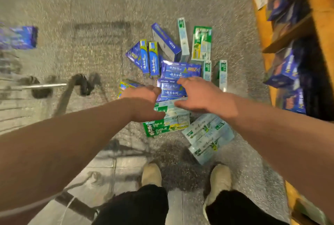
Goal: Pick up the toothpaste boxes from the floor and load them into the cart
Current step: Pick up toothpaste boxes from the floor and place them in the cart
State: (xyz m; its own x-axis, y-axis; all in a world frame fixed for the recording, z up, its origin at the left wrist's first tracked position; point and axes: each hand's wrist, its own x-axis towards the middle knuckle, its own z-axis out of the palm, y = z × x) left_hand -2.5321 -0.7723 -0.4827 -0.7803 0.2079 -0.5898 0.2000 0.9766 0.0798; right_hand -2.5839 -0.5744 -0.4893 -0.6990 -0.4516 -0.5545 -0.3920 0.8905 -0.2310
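Observation:
Several toothpaste boxes lie in a heap on the speckled floor ahead of my feet. Both hands reach down over a blue box (171, 89) in the heap's middle. My left hand (144, 102) hangs at its left end and my right hand (200, 94) at its right end, with fingers spread. Whether either hand touches the box I cannot tell. Below lie a green Darlie pack (159, 129) and a pale teal pack (207, 134). Further off lie more blue boxes (150, 58) and green-white boxes (201, 44). The cart (27, 85) stands at the left, blurred, with a blue box (19, 37) in it.
A yellow shelf (323, 26) stocked with blue boxes runs along the right side. My two shoes (186, 176) stand just behind the heap. A cart wheel (83, 83) sits left of the heap. The frame is blurred by motion.

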